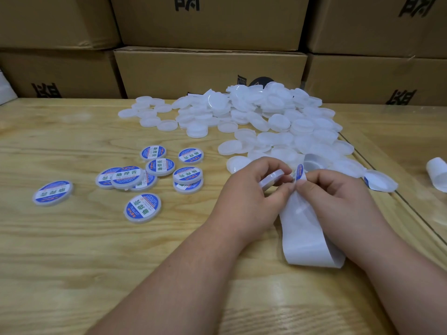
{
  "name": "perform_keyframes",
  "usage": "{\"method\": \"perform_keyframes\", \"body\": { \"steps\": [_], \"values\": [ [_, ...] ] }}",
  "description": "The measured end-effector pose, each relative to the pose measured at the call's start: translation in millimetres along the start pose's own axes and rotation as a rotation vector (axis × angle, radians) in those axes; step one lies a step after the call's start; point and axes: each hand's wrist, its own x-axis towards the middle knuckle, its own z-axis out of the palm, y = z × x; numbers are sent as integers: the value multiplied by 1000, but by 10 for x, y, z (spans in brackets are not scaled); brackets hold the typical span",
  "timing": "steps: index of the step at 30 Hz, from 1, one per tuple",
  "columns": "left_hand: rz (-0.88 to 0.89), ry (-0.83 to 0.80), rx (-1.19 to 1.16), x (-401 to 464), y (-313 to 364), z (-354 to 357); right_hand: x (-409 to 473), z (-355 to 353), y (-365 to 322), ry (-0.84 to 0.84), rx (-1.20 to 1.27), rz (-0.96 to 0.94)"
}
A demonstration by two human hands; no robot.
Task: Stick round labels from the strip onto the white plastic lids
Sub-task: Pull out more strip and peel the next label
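Nearest the camera, at 6 o'clock, two bare forearms reach up over the pale wooden worktop (72, 250). Backing strip (307, 238): a white band lying on the worktop at about 5 o'clock, running up from a folded lower end into the hands. Right hand (338, 197): fingers curled, thumb and forefinger pinching the upper end of the strip, where a round label (299, 170) with a blue rim stands on edge, partly lifted from the backing. Left hand (249, 189): fingers curled round a plain white lid (272, 178), held tilted just beside the label; whether lid and label touch cannot be told.

At 9 to 10 o'clock from the hands lie the labelled lids (142, 208), scattered face up on the worktop, several overlapping or stacked in pairs, one lying well apart at far left. Each label carries a blue ring and green characters on white.

At 3 o'clock, further strip (381, 181) trails off to the right past the hands, and a white roll (438, 172) sits near the frame edge.

At 12 to 1 o'clock, beyond the hands, a loose heap of unlabelled lids (254, 112) spreads across the worktop, thinning to single lids at its left margin.

Farthest, at 12 o'clock, stacked cardboard boxes (208, 68) with black printing close off the back of the worktop.
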Motion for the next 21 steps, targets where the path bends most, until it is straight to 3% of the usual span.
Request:
{"method": "perform_keyframes", "body": {
  "steps": [10, 16, 21],
  "values": [
    [-29, 89, 37, 21, -2, -7, -26, 48, -42, -20, -77, -75],
    [-124, 322, -124, 58, -5, -39, -31, 35, -29, 29, -38, -10],
    [-161, 384, -231, 60, 25, -69, -12, 46, -1, 137, -42, 20]
  ]
}}
